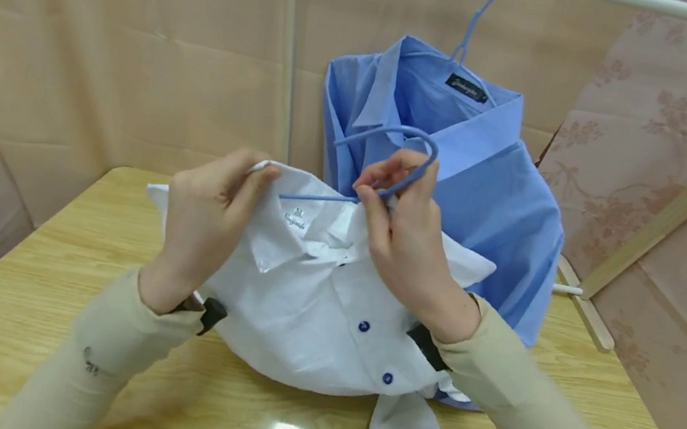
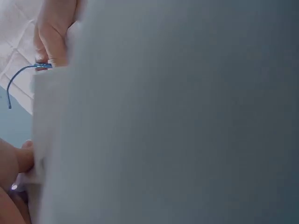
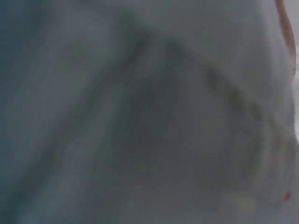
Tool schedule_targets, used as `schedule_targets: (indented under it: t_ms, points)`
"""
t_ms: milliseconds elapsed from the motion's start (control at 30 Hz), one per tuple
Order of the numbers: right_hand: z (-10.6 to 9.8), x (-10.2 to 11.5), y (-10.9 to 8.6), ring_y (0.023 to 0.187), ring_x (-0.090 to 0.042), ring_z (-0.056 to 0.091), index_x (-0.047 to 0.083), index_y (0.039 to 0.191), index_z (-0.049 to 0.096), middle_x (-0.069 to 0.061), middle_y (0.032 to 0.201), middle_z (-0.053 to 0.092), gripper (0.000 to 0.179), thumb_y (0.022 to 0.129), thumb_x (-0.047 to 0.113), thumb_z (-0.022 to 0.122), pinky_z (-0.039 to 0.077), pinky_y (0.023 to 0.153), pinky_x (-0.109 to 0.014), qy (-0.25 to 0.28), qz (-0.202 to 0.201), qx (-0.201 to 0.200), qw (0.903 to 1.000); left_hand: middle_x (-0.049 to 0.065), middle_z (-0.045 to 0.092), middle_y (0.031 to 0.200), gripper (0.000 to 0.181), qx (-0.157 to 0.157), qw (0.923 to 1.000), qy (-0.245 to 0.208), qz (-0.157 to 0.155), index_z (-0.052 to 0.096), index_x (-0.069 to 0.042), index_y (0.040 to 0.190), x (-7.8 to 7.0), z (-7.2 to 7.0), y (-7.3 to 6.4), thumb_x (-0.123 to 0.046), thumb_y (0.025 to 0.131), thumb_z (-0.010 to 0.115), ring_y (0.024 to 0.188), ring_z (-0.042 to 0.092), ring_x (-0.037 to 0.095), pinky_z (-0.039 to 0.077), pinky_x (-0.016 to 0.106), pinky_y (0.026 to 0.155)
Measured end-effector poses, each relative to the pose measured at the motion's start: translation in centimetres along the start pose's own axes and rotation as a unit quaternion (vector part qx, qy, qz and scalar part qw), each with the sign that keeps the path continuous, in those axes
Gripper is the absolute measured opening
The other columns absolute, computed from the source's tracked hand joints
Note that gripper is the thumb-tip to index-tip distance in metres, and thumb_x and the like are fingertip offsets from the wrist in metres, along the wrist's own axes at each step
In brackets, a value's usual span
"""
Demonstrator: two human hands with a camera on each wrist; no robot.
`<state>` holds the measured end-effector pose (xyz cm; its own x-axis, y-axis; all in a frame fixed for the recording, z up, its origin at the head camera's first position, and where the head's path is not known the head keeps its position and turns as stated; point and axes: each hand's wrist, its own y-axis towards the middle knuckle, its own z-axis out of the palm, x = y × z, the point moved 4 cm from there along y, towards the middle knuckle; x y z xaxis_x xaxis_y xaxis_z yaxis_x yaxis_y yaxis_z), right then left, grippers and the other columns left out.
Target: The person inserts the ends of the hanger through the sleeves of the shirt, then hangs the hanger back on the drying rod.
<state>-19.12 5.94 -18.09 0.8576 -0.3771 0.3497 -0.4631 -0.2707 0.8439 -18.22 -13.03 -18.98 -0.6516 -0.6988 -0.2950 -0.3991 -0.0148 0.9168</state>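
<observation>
Between my hands a white button-up shirt (image 1: 301, 326) with dark blue buttons is held up over the table. My left hand (image 1: 200, 220) pinches the shirt at its collar, thumb toward me. In my right hand (image 1: 407, 249) is a blue clothes hanger (image 1: 395, 129), gripped just below its hook, which curves up and to the left. Part of the hanger's arm shows inside the collar opening; the rest is hidden by the cloth. In the left wrist view the hanger's hook (image 2: 16, 74) sticks out past the shirt. Blurred white cloth fills most of both wrist views.
Right behind the white shirt, a light blue shirt (image 1: 503, 207) hangs on another blue hanger (image 1: 469, 34) below a rack's white bar (image 1: 663, 4). The rack's wooden foot (image 1: 587, 307) stands at the right of the wooden table (image 1: 31, 280). Curtains (image 1: 112, 28) close off the back.
</observation>
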Motion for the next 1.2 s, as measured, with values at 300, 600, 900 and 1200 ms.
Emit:
schedule_targets:
  t_ms: [300,600,900,1200]
  points:
    - [0.8,-0.1,2.2,0.08,-0.02,0.058,-0.004,0.106,0.032,-0.014,0.087,0.057,0.023,0.093,0.006,0.048,0.047,0.071,-0.028,-0.021,-0.01,-0.029,0.9993,0.004,0.064,0.068,0.021,-0.013,0.9992,-0.036,0.011,0.068,-0.008,0.078,-0.8,2.3,3.0,-0.025,0.087,0.061,0.055,0.05,0.012,0.035,0.023,0.053]
    - [0.6,0.3,4.7,0.079,-0.017,0.057,-0.003,0.106,0.032,-0.014,0.086,0.057,0.025,0.092,0.008,0.05,0.045,0.068,-0.024,-0.001,-0.017,-0.046,0.9988,0.006,0.064,0.071,0.023,0.01,0.9977,-0.038,0.055,0.067,-0.004,0.083,-1.5,2.5,5.4,-0.026,0.087,0.06,0.057,0.049,0.013,0.035,0.023,0.055]
    - [2.1,-1.9,3.2,0.077,-0.015,0.06,0.0,0.116,0.041,-0.01,0.084,0.061,0.037,0.085,0.003,0.061,0.046,0.077,-0.024,0.022,0.061,0.013,0.9978,0.011,0.065,0.093,0.019,0.171,0.9808,-0.084,0.042,0.063,0.0,0.099,2.1,3.2,1.7,-0.002,0.08,0.066,0.084,0.06,0.021,0.045,0.033,0.078]
    - [1.7,-3.9,1.0,0.082,-0.016,0.066,0.003,0.131,0.034,-0.009,0.098,0.065,0.056,0.082,-0.002,0.061,0.043,0.065,-0.02,0.04,0.153,-0.024,0.9872,0.012,0.065,0.089,0.018,0.1,0.9934,-0.056,-0.001,0.064,0.001,0.093,3.9,3.5,-0.6,-0.002,0.076,0.07,0.082,0.059,0.024,0.044,0.035,0.076]
